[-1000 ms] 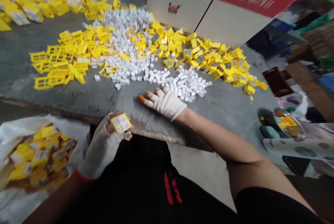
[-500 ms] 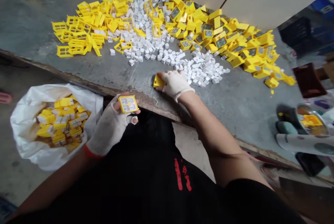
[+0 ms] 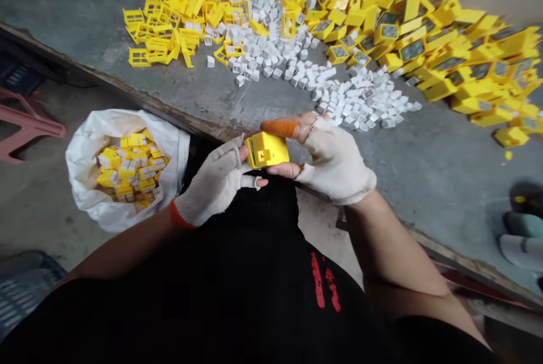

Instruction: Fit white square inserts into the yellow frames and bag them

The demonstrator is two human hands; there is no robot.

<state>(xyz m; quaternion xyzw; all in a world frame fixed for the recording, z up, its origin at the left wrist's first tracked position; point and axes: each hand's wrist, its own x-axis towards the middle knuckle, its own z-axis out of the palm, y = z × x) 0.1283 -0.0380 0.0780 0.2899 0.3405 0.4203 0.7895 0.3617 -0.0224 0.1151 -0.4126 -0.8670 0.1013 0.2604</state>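
Note:
My right hand (image 3: 337, 160), in a white fingerless glove with an orange cover on one finger, grips a small yellow plastic housing (image 3: 275, 150) between fingers and thumb. My left hand (image 3: 218, 177), gloved in white with a red-orange cuff, is closed at the housing's left side. The yellow frame with white caps that it held is largely hidden now, seemingly against the housing's left face. Both hands meet just over the table's front edge. Beyond them lie loose white caps (image 3: 360, 98) in a spread pile.
On the grey table (image 3: 169, 90), empty yellow frames (image 3: 169, 30) lie to the left and yellow housings (image 3: 458, 64) are heaped to the right. A white sack (image 3: 85, 189) of assembled yellow-and-white pieces stands on the floor at left. A pink stool (image 3: 29, 124) is beyond it.
My right hand has lifted the yellow housing off the table and brought it to my left hand. The left hand has moved right and slightly up. The whole view has shifted.

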